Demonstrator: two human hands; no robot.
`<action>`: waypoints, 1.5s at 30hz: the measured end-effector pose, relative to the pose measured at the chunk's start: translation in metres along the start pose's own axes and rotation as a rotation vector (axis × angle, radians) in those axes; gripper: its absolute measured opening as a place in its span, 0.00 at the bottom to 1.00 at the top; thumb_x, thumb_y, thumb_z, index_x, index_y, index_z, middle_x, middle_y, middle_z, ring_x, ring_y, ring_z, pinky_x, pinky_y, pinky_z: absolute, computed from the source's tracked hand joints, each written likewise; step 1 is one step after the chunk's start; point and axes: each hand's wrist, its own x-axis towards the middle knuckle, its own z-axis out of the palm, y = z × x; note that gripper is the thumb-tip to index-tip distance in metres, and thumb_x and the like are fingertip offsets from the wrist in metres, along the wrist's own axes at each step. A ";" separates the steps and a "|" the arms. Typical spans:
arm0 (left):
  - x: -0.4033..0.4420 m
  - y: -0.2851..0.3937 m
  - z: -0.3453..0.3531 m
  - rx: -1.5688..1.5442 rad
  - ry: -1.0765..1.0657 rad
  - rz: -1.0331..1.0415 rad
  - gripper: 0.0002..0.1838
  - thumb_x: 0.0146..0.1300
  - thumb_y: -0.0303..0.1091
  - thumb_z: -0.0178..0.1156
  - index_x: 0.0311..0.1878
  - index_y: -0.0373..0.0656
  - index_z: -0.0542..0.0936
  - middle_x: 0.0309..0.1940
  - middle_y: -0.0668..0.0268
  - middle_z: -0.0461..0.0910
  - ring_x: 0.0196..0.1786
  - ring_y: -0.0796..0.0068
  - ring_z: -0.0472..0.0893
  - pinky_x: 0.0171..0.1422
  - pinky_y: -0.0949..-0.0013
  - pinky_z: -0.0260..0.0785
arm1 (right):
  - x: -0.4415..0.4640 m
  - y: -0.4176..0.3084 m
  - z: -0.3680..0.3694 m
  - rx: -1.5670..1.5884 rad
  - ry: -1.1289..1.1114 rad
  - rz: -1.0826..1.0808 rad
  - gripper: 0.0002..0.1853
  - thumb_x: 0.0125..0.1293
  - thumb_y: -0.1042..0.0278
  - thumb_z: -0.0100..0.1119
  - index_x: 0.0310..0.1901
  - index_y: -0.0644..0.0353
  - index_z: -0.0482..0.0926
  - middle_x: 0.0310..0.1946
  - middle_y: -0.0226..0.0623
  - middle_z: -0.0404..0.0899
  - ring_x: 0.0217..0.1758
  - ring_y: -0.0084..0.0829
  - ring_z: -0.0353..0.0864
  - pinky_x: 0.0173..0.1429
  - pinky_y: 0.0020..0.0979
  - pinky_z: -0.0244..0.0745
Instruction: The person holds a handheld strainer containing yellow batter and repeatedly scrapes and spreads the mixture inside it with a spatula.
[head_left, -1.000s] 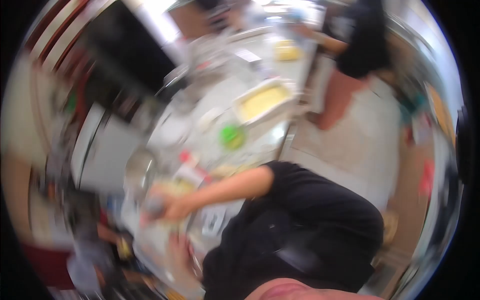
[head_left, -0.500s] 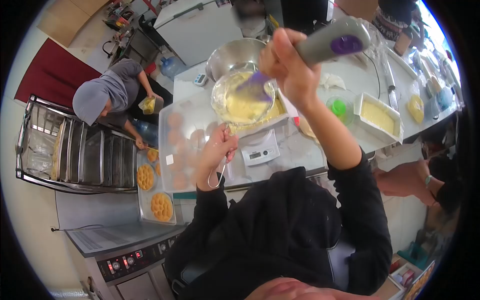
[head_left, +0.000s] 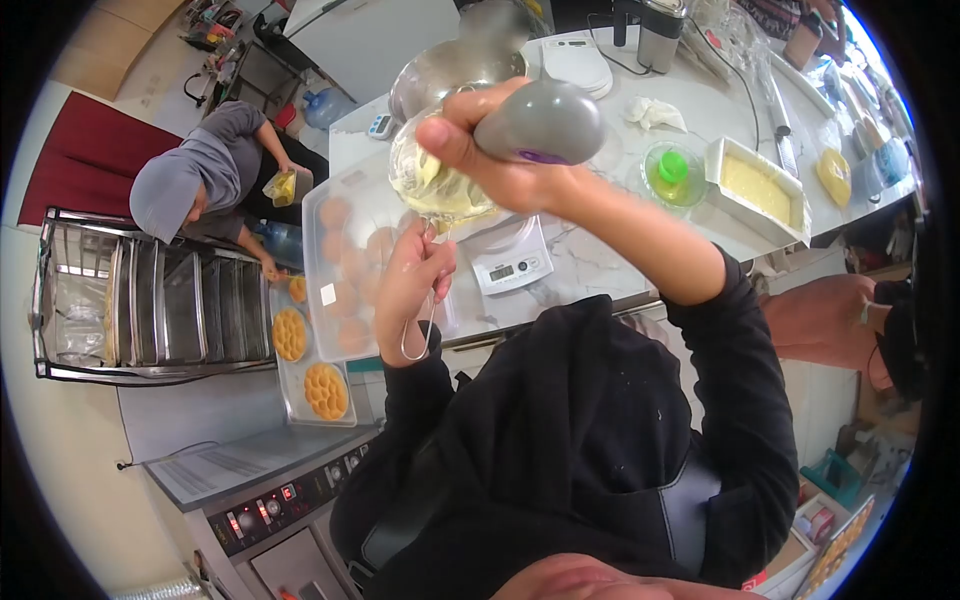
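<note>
My right hand [head_left: 510,165] is wrapped round the thick grey handle of a spatula [head_left: 545,122], whose far end is hidden behind the hand. My left hand [head_left: 415,275] grips a thin looped wire handle [head_left: 421,345] below a bowl [head_left: 425,180] smeared with pale yellow batter. The bowl hangs tilted above the table, partly covered by my right hand. Just to the right of my left hand lies a white kitchen scale [head_left: 512,262]. Behind the bowl stands a large steel mixing bowl [head_left: 420,75].
A clear box [head_left: 325,295] of round brown items lies at the left. Right of centre are a green object in a bowl [head_left: 672,168] and a lined tin of batter [head_left: 758,190]. A co-worker [head_left: 215,175] stands beside round pastries [head_left: 289,333]; a rack and oven are at left.
The bowl and my right hand with the spatula have moved left. The batter tin that was under the bowl is no longer seen there, and the scale shows more fully.
</note>
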 end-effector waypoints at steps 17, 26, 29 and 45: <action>0.002 -0.011 -0.003 0.017 0.027 0.001 0.23 0.54 0.28 0.52 0.49 0.27 0.56 0.12 0.70 0.64 0.09 0.84 0.62 0.12 0.82 0.52 | -0.014 0.001 -0.014 0.193 -0.003 0.103 0.20 0.63 0.64 0.47 0.14 0.62 0.63 0.09 0.28 0.62 0.13 0.17 0.56 0.17 0.22 0.54; -0.003 -0.007 0.004 0.090 0.005 -0.044 0.11 0.56 0.28 0.51 0.31 0.42 0.57 0.13 0.69 0.65 0.10 0.84 0.63 0.12 0.81 0.53 | 0.006 0.022 -0.042 -0.043 -0.135 -0.256 0.18 0.56 0.63 0.55 0.14 0.61 0.67 0.09 0.35 0.60 0.13 0.33 0.58 0.19 0.29 0.54; -0.004 -0.008 0.007 0.106 0.024 -0.039 0.11 0.56 0.28 0.51 0.32 0.42 0.57 0.13 0.69 0.65 0.10 0.84 0.63 0.12 0.81 0.53 | 0.003 0.017 -0.046 -0.069 -0.120 -0.084 0.17 0.59 0.63 0.54 0.15 0.60 0.68 0.09 0.32 0.61 0.12 0.25 0.57 0.18 0.25 0.53; 0.006 -0.005 0.015 -0.012 -0.007 -0.032 0.11 0.56 0.27 0.50 0.34 0.40 0.57 0.12 0.69 0.62 0.09 0.83 0.61 0.11 0.81 0.51 | -0.029 0.029 -0.048 0.116 -0.012 -0.137 0.19 0.61 0.69 0.49 0.14 0.67 0.61 0.09 0.38 0.64 0.11 0.29 0.62 0.16 0.26 0.60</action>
